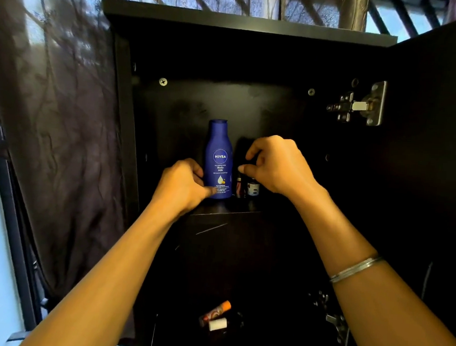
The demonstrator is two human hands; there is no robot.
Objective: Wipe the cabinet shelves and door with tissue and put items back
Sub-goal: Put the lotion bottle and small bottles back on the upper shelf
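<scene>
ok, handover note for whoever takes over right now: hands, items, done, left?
Left hand: grips the base of the blue Nivea body milk bottle, which stands upright on the upper shelf.
Right hand: fingers curled around a dark item beside the bottle; too dark to identify.
Two small bottles stand right of the Nivea, below the right hand.
Lower shelf: lip balm tube and a small white cylinder lie there.
Cabinet door open.
Done: upper items going back.
Left: no tissue in view; wiping status cannot be told.

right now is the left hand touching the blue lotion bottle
Touching. The head view shows the left hand with its thumb pressed on the lower front of the blue lotion bottle.
</scene>
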